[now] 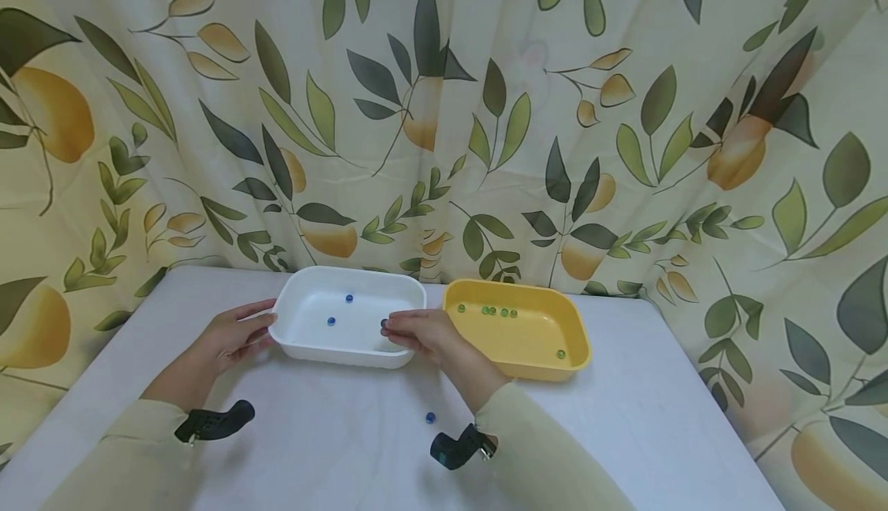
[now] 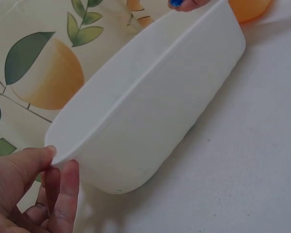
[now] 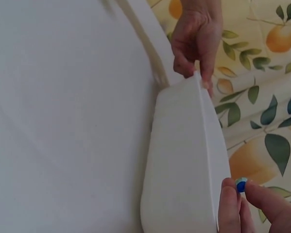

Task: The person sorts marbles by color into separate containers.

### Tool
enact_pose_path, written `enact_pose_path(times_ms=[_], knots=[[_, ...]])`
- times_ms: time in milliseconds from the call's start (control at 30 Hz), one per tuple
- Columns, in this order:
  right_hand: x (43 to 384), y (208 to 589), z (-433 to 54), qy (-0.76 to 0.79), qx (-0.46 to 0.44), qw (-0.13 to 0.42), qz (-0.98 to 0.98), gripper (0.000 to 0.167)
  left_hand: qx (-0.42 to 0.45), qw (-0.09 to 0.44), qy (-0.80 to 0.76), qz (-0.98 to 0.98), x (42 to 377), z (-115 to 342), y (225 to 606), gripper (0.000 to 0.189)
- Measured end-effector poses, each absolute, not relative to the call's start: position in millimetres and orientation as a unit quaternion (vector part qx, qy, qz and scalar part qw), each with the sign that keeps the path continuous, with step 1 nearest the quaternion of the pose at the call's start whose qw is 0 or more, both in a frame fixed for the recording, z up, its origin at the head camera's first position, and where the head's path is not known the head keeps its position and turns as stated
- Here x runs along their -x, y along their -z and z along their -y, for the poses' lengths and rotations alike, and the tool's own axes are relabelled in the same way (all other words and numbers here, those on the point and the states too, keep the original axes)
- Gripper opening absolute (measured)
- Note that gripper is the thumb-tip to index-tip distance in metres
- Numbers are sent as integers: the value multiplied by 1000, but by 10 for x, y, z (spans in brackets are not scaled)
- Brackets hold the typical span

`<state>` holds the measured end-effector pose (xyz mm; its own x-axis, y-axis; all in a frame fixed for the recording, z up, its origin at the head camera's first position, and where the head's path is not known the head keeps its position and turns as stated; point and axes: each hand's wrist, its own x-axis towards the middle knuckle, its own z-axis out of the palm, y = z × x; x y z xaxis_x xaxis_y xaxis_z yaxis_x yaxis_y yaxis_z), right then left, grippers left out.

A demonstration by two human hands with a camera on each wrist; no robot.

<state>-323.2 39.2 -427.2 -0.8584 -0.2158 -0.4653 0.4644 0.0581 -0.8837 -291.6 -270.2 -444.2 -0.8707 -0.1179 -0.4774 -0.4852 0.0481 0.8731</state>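
Note:
A white rectangular tub [image 1: 312,351] stands on the table with two blue marbles [image 1: 331,321] on its floor. My left hand [image 1: 232,335] grips the tub's left end; in the left wrist view the thumb [image 2: 31,160] lies on the rim and fingers curl beneath it. Over the tub's right end, my right hand [image 1: 423,334] pinches a blue marble [image 3: 241,184] between thumb and fingertips. Another blue marble [image 1: 430,418] lies on the table in front, near the right wrist.
To the right, touching or close to the white tub, stands a yellow tub [image 1: 534,368] holding several green marbles [image 1: 504,312]. A white cloth [image 1: 333,449] covers the table. Behind it hangs a leaf-and-fruit patterned curtain [image 1: 444,187]. Each wrist wears a black strap device [image 1: 215,422].

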Motion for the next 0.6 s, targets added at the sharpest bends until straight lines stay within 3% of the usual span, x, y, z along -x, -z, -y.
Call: enact_pose_path(times_ms=[600], knots=[[3365,4208,-267,656,-121,241,-705,33,217,139,-649,-715,2954,2720,4487,65]])
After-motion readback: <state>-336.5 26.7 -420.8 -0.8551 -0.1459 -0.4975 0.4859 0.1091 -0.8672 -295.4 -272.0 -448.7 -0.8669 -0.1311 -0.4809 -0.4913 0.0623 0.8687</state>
